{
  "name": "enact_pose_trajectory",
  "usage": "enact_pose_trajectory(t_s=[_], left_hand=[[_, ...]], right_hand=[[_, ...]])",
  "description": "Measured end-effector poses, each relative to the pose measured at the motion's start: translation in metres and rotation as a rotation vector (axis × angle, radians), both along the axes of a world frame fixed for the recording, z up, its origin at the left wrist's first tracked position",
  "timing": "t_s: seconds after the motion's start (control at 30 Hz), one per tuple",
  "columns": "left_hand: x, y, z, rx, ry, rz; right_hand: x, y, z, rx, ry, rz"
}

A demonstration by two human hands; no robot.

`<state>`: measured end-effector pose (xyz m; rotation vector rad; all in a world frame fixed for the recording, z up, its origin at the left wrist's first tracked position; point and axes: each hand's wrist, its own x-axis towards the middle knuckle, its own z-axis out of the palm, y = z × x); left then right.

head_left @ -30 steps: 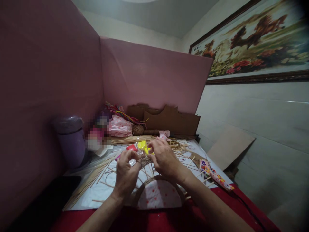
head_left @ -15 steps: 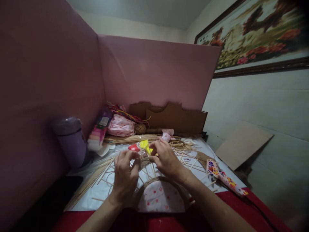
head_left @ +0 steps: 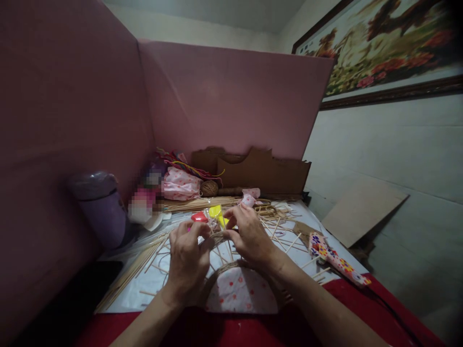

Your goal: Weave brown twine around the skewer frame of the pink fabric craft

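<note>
Close to me, a curved piece of work has a white cloth panel with red dots [head_left: 241, 291], edged with brown twine [head_left: 233, 264]. Thin sticks [head_left: 221, 258] run from that edge to an outer twine-covered rim [head_left: 218, 236]. My left hand [head_left: 188, 260] pinches the left part of this rim between thumb and fingers. On its right part, my right hand [head_left: 250, 236] has thumb and fingers closed too. Between and beyond the fingertips lie a red packet [head_left: 199, 217] and a yellow packet [head_left: 214, 211]. The lower ends of the work are hidden by my forearms.
Loose sticks [head_left: 135, 274] lie at left on the white sheet. A purple tumbler [head_left: 104, 212], dotted cloth [head_left: 181, 184], twine ball [head_left: 209, 188] and torn cardboard [head_left: 264, 176] stand behind. At right rests a flower-patterned tool [head_left: 338, 262] with a dark cord. Pink panels [head_left: 231, 101] enclose left and back.
The view has shifted slightly, so the background sits a little higher. Both hands keep their hold on the rim, with hardly any movement.
</note>
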<state>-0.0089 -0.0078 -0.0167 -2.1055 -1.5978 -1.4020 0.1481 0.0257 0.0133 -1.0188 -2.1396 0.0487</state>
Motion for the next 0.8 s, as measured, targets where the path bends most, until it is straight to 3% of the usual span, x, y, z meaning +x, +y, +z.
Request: enact_pose_trajectory(t_s=[0.47,0.8], left_hand=[[0.0014,0.0020,-0.0026,0.106,0.220,0.070],[-0.0062,-0.0008,0.0031,0.159,0.154,0.124]], right_hand=[[-0.0016,-0.0010,-0.0014,-0.001,0.007,0.020],[-0.0008,0.0020,-0.0045,-0.027,0.019,-0.031]])
